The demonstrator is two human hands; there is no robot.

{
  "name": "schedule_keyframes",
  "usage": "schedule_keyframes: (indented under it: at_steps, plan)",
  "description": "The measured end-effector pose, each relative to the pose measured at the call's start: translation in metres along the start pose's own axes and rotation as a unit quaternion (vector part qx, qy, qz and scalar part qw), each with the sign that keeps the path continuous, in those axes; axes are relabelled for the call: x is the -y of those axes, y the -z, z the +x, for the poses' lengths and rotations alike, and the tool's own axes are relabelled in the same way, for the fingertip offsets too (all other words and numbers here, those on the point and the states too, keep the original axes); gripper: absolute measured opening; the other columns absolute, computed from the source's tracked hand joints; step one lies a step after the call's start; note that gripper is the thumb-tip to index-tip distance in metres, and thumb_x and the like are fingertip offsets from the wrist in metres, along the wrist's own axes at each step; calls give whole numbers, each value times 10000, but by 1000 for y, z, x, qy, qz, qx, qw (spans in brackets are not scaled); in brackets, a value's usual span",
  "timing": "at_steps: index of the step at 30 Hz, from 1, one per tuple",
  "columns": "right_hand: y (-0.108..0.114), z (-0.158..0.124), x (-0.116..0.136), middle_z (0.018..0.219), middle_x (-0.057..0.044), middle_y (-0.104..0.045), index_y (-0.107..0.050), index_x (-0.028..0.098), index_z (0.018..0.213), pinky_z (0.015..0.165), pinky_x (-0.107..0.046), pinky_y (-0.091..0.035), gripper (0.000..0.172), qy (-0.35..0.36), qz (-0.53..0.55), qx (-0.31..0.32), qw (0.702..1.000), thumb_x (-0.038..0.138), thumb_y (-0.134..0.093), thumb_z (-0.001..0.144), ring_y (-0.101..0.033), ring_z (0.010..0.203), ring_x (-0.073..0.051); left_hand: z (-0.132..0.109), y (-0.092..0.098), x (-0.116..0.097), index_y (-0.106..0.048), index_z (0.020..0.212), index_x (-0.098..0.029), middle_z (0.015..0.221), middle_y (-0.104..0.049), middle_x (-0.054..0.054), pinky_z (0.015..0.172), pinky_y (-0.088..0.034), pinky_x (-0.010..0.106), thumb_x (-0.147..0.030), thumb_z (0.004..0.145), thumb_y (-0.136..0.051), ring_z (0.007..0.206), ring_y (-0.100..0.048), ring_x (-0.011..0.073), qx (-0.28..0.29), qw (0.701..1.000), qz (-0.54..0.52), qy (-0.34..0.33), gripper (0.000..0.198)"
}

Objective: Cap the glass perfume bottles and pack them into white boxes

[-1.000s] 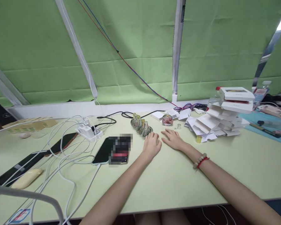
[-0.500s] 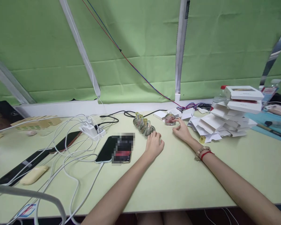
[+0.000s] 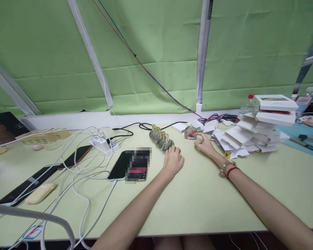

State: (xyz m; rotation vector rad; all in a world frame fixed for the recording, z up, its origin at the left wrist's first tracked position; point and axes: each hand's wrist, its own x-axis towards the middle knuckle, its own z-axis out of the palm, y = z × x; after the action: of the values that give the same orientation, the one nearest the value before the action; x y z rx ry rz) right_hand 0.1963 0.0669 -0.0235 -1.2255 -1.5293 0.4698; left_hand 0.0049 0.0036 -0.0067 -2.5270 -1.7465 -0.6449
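Several rounded glass bottles with gold caps stand in a tight slanting row near the middle of the table. At the near end of that row rests my left hand, fingers curved but loose, thumb apart; whether its fingertips touch the closest bottle is unclear. To the right stands a single round glass bottle, pinkish and without a gold cap on top. My right hand reaches to its side with the index finger stretched out and the thumb apart, not gripping it. Close to my right wrist is a loose gold cap.
White cartons are heaped on the right, with a plastic bottle behind. Small white boxes lie behind the single bottle. Phones, a power strip and tangled white cables occupy the left.
Hardly anything differs. The view has shifted slightly, and both hands stay by the same bottles.
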Motion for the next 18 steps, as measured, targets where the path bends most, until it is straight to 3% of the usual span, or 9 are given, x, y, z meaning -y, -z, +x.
schedule_keyframes:
  at_steps: [2,6,14,18]
  plan:
    - [0,0,-1,1193,-115,-557,-569,168,1065,508,-238,-441,490,-17,15,12,1000,183,-504,580,-514,522,-70,0,0,0,-546,1003,-158,1068,-542,94,915,-366,380,-204,829,-412,1034,-495,234,1,1000,0,1,225]
    - [0,1,-2,1158,-99,-586,-563,176,1084,515,-229,-441,493,-37,35,55,997,174,-517,594,-525,530,-73,0,1,0,-544,1005,-161,1071,-540,93,917,-366,379,-205,829,-414,1036,-495,232,3,1000,-3,1,223]
    - [-4,4,-13,1277,-114,-496,-640,178,1029,647,-297,-511,461,-1,-4,35,999,138,-505,590,-542,599,-87,0,2,-1,-540,1001,-165,1069,-540,89,916,-366,376,-204,825,-425,1040,-495,228,2,1000,-3,7,213]
    - [-4,3,-15,1208,-113,-515,-655,177,1033,687,-305,-524,449,11,-28,29,999,131,-510,610,-561,647,-111,-1,4,-2,-540,996,-168,1060,-540,84,902,-371,377,-202,820,-434,1041,-486,234,-13,1000,-6,20,209]
